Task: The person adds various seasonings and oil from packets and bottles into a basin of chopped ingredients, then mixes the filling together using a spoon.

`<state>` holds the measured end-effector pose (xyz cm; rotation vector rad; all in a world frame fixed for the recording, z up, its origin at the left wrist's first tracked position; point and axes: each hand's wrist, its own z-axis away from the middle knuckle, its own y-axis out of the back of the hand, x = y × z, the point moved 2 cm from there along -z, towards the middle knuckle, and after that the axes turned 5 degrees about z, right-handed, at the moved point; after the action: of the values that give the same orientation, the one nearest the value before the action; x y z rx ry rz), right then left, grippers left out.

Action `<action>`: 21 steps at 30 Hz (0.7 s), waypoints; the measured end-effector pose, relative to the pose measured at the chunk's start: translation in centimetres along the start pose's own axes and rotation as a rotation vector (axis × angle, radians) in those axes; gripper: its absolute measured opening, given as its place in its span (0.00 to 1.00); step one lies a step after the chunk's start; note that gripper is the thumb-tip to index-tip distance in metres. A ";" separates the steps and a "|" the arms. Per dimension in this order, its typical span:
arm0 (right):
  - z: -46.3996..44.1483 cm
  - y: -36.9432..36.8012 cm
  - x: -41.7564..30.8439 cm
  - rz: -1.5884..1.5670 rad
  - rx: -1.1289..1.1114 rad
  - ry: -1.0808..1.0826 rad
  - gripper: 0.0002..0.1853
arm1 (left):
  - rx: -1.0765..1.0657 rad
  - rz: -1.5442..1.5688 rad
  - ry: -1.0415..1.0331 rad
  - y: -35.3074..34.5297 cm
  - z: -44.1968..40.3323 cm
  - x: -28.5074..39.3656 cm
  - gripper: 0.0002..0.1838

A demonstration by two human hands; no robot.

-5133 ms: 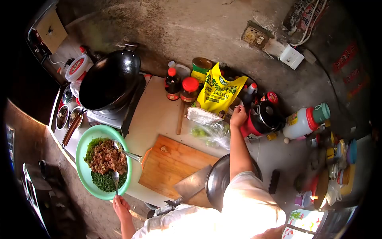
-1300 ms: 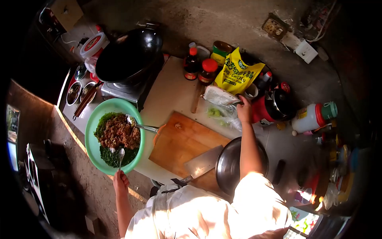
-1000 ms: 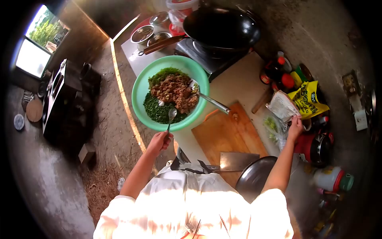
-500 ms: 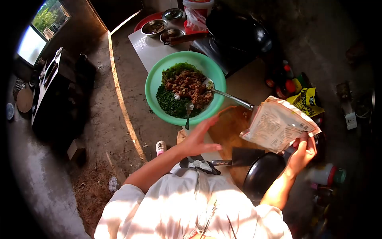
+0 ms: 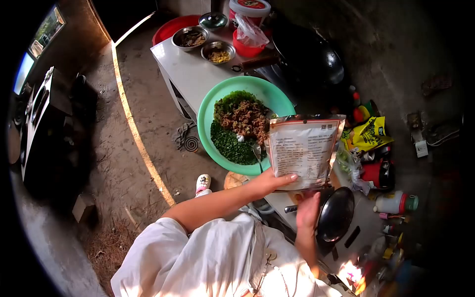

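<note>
"Near the green bowl [image 5: 277, 94], why do we hold the packet [image 5: 304, 148] upright?"
"Our left hand [image 5: 269, 182] pinches its bottom, thumb in front. Maybe that lets us see the words."
"And our right hand [image 5: 308, 213]?"
"Close by, but blurry. We can't tell how wide its fingers are."

The bowl [image 5: 204, 119] looks smooth matt plastic, the pouch [image 5: 303, 148] slightly glossy, the wok [image 5: 332, 67] shiny dark metal.

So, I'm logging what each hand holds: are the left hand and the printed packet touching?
Touching. The head view shows the left hand holding the printed packet near its bottom edge, thumb across it.
</note>
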<state>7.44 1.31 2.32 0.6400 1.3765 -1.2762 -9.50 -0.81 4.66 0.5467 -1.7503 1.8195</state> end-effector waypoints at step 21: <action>-6.1 -12.6 -0.9 1.067 0.390 0.653 0.21 | 0.207 -0.195 0.276 18.4 10.6 7.3 0.22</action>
<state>-5.81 3.71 6.17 1.8702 0.9658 -0.4375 -27.74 -10.58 -4.14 0.5002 -1.2913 1.8486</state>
